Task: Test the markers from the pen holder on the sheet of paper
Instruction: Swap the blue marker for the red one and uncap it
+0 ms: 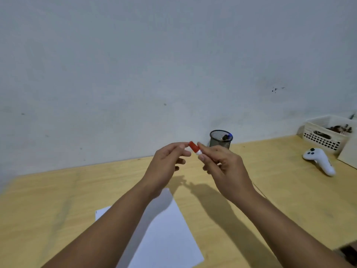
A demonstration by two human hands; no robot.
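Lower centre of the frame: a smooth white sheet of paper (170, 235) lies flat on the pale wood-grain table (58, 190), partly covered by the forearms. Mid-frame, above it: the right hand (226, 167) is curled closed around the white barrel of a marker (195, 148), while the left hand (166, 161) pinches its glossy red cap between thumb and forefinger, other fingers loose; the cap should probably be drawn straight off along the barrel. Farther back, right of centre against the wall: the round black mesh pen holder (220, 139), with a blue-capped marker inside.

White controller (319, 161), slatted basket (323, 139)
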